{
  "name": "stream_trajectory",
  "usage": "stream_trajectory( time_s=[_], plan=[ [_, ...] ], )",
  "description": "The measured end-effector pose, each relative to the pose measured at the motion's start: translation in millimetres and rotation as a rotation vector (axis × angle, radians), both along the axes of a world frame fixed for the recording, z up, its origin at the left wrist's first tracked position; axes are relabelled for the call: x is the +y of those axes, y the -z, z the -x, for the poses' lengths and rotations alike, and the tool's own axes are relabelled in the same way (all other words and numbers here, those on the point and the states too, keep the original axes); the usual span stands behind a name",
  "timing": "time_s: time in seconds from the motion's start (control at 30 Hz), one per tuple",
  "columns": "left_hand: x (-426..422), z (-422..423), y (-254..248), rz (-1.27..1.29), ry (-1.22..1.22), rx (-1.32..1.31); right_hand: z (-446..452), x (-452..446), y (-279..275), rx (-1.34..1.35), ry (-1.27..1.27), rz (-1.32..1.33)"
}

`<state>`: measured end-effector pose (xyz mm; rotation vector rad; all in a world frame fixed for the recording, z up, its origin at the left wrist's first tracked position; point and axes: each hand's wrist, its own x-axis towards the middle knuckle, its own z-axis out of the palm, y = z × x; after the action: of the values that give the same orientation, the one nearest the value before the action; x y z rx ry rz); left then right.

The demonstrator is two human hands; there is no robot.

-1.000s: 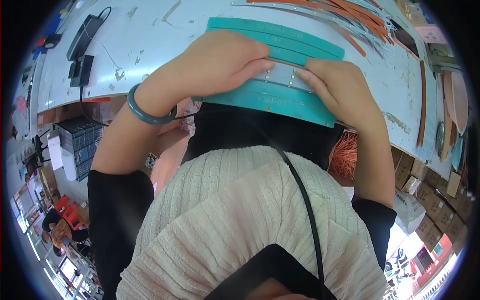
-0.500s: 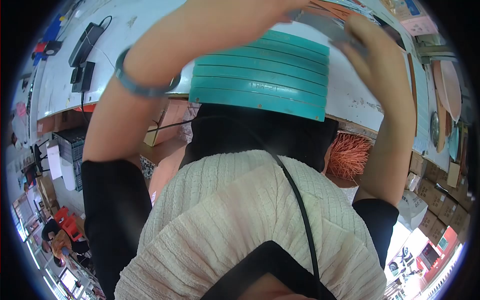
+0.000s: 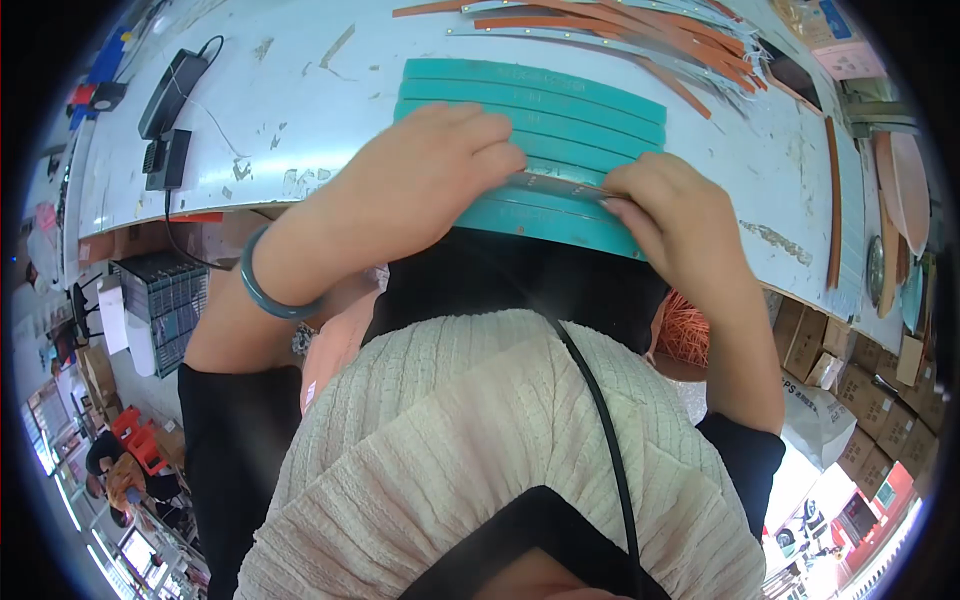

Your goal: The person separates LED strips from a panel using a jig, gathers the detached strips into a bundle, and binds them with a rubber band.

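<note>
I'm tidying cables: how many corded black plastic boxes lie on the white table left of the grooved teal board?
2: a long, slanted black plastic box and, below it in view, a shorter black plastic box. More may be hidden.

From where I stand, this is a workshop: the scuffed white workbench carries a teal block and a heap of orange and white strips, brown cartons stand stacked nearby, and another person shows farther off.
</note>
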<state>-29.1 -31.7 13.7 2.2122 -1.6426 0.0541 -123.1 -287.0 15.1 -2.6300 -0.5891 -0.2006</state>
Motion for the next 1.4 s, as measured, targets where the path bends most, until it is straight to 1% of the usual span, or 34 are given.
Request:
stream_trajectory(
  time_s=[0.03,0.13,0.23,0.33,0.53,0.73,0.93,1.03,1.13,1.23,1.33,1.4],
  plan=[
    [3,5,5,-0.017,-0.023,0.047,2,3,6,-0.056,0.022,0.021],
    [-1,12,10,0.114,-0.108,0.051,-2,3,7,-0.091,0.022,0.074],
    [0,5,7,0.082,-0.065,0.015,-6,4,7,-0.121,0.025,0.060],
    [0,-3,12,0.116,-0.011,-0.008,-5,5,8,-0.129,0.039,0.066],
    [1,-9,9,0.084,0.065,0.097,-1,7,2,-0.046,0.017,0.034],
    [2,-16,6,0.095,0.054,0.217,-8,10,6,-0.027,0.023,-0.046],
    [2,1,12,0.091,-0.001,0.022,-5,10,1,-0.006,0.010,0.023],
    [3,1,17,0.090,-0.014,0.010,-7,10,3,0.010,0.007,0.016],
    [-2,-1,14,0.071,-0.065,0.094,-11,9,3,0.020,-0.004,-0.038],
    [-6,3,15,0.032,-0.118,0.021,-11,13,11,-0.062,0.020,-0.087],
    [-7,4,19,0.003,-0.122,-0.056,-12,14,13,-0.053,0.033,-0.081],
    [-8,3,19,-0.013,-0.118,-0.045,-13,13,13,-0.041,0.045,-0.055]
  ],
)
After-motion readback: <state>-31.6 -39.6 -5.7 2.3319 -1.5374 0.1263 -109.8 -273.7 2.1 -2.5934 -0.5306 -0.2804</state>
